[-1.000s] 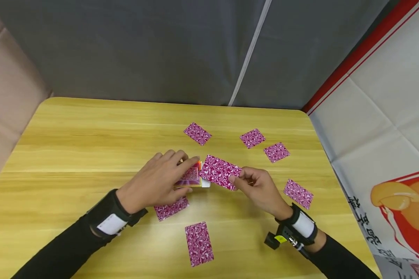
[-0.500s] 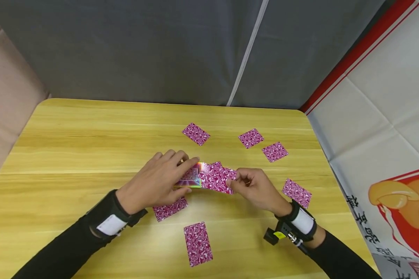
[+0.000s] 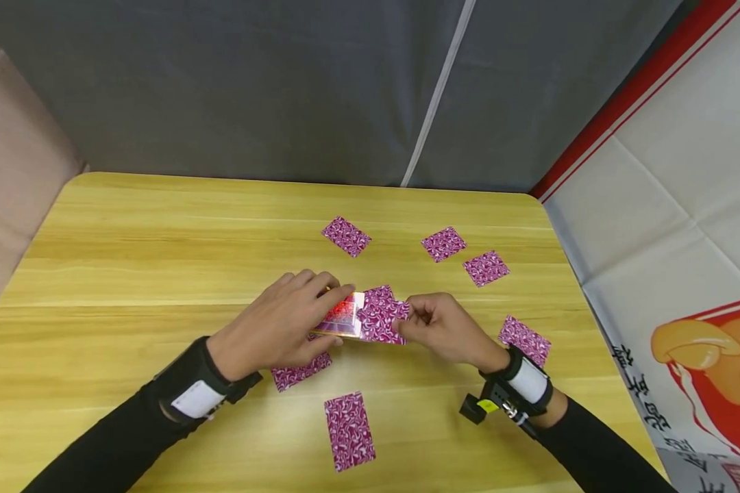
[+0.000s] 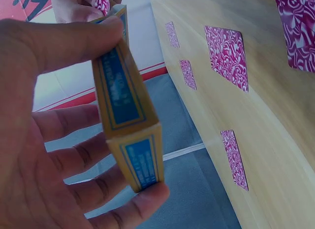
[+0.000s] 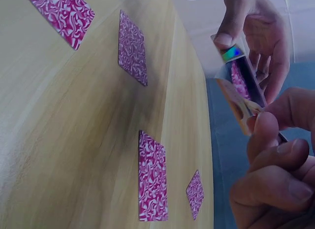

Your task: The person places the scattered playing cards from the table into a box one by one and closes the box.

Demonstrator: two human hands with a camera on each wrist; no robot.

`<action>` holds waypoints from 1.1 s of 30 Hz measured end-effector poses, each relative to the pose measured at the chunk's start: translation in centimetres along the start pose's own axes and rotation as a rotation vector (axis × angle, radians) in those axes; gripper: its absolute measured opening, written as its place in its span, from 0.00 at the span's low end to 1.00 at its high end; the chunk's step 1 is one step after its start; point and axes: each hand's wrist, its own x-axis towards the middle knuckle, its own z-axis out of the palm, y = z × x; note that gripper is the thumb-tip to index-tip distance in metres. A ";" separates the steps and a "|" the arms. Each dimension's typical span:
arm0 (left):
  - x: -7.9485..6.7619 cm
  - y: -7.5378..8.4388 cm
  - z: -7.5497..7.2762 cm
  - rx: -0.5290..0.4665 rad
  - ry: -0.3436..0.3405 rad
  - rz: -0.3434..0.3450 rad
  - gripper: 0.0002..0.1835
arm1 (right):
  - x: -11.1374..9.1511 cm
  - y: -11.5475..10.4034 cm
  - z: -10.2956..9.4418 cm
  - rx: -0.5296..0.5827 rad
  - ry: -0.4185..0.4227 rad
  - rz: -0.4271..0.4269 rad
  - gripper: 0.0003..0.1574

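My left hand (image 3: 286, 318) grips a small card box (image 4: 120, 86) with blue and gold sides, thumb on one side and fingers round the other. In the head view the card box (image 3: 343, 316) shows a shiny, reflective face. My right hand (image 3: 447, 329) pinches a playing card (image 3: 382, 323) with a magenta and white swirl back. The card's left end is at the box's right end; whether it is inside cannot be told. A second swirl-patterned piece (image 3: 379, 292) peeks out behind it. In the right wrist view, fingers of my right hand (image 5: 275, 160) are curled at the box's end.
Matching cards lie scattered on the wooden table (image 3: 160, 274): one at the back (image 3: 346, 236), others toward the right (image 3: 486, 268), one near the front (image 3: 350, 431). Another card (image 3: 301, 370) lies partly under my left hand. A grey curtain (image 3: 253, 89) hangs behind the table.
My right hand has moved left and slightly down with the card, toward the box. The box has tilted a little in my left hand. The cards on the table lie as before.
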 end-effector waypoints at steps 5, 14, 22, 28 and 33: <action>0.1 0.1 0.1 0.000 -0.019 -0.011 0.38 | 0.4 -0.4 0.2 0.041 -0.031 -0.009 0.17; 0.1 0.1 0.0 0.007 -0.010 -0.031 0.38 | 0.3 0.0 0.5 0.139 -0.030 0.073 0.20; 0.2 0.1 -0.1 0.005 -0.027 -0.039 0.38 | 0.5 0.0 0.1 0.143 0.039 0.048 0.23; 0.3 0.2 0.0 0.001 -0.025 -0.022 0.39 | 1.0 -0.1 0.6 0.124 0.054 0.066 0.24; 0.4 0.3 0.2 -0.007 -0.023 -0.014 0.38 | 1.3 -0.4 1.0 0.133 0.078 0.086 0.27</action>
